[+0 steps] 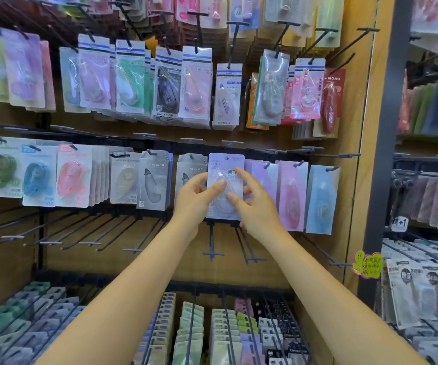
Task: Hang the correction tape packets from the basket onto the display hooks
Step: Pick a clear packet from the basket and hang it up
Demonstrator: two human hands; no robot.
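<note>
A wooden display wall (365, 143) full of hooks and hanging stationery packets is in front of me.

I hold one pale lilac correction tape packet (225, 185) upright with both hands in the middle row, just right of the grey eggplant packet (154, 180). My left hand (199, 198) closes on its left edge, my right hand (254, 204) on its right edge, thumbs on the front. Right of it hangs a pink packet (291, 196). Empty hooks (212, 248) stick out just below it.

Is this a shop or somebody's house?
Most likely a shop, in its stationery section. Rows of display hooks cover the wall, packed with hanging packets. The left hand and right hand hold a pale correction tape packet up to the hooks.
</note>
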